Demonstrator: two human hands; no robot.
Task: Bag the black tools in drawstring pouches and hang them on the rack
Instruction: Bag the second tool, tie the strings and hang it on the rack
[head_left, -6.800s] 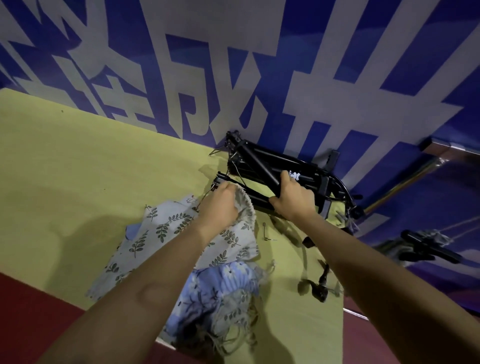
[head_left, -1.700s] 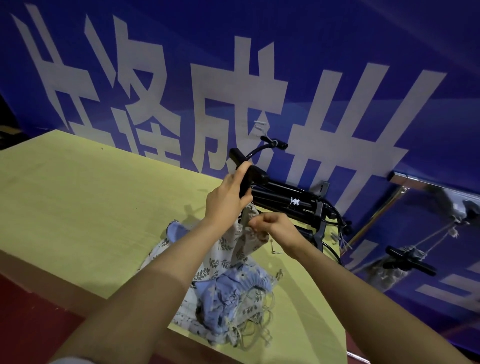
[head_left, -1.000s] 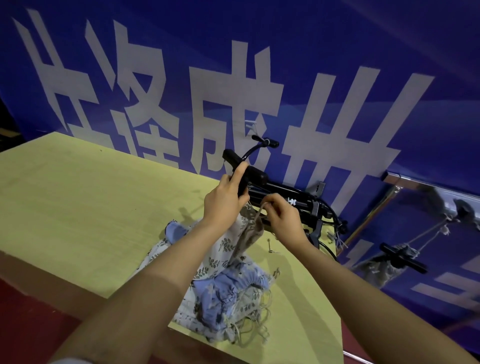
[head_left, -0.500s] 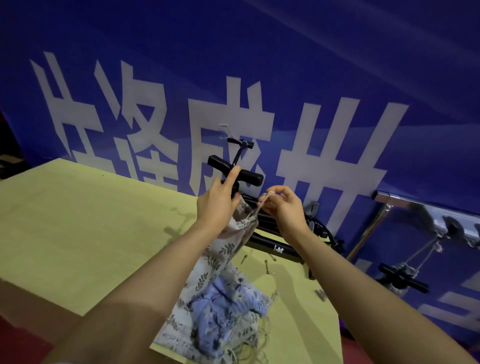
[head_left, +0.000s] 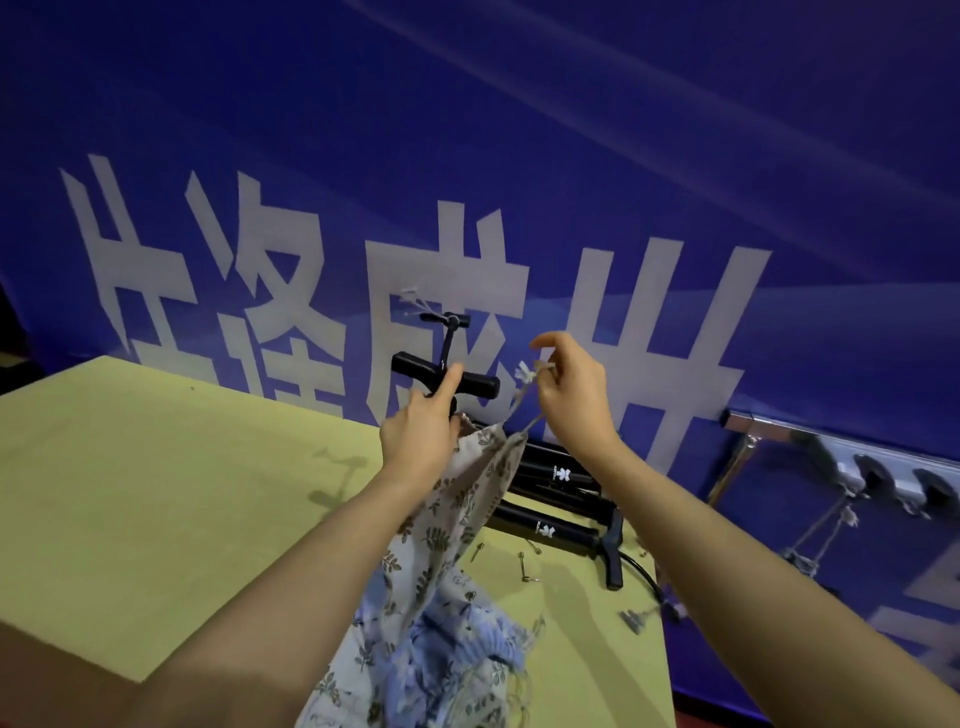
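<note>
A black tool (head_left: 470, 383) with a T-shaped handle stands upright inside a white leaf-print drawstring pouch (head_left: 457, 514), its handle poking out of the top. My left hand (head_left: 421, 436) grips the pouch's gathered mouth around the tool's shaft, thumb against the handle. My right hand (head_left: 571, 400) pinches the pouch's drawstring (head_left: 522, 387) and holds it taut, up and to the right. More black tools (head_left: 550, 499) lie on the yellow table (head_left: 156, 493) behind the pouch. The metal rack (head_left: 841, 457) is at the right, with a bagged tool's cord (head_left: 826, 525) hanging from it.
A heap of further pouches (head_left: 457, 654), blue and leaf-print, lies at the table's near edge. Small metal pins (head_left: 522, 564) and a clip (head_left: 636, 618) are scattered by the tools. A blue banner with large white characters (head_left: 260, 270) forms the wall behind.
The bagged tool has been lifted off the table and stood upright. My right hand has pulled the drawstring up and to the right, drawing the pouch's mouth tighter.
</note>
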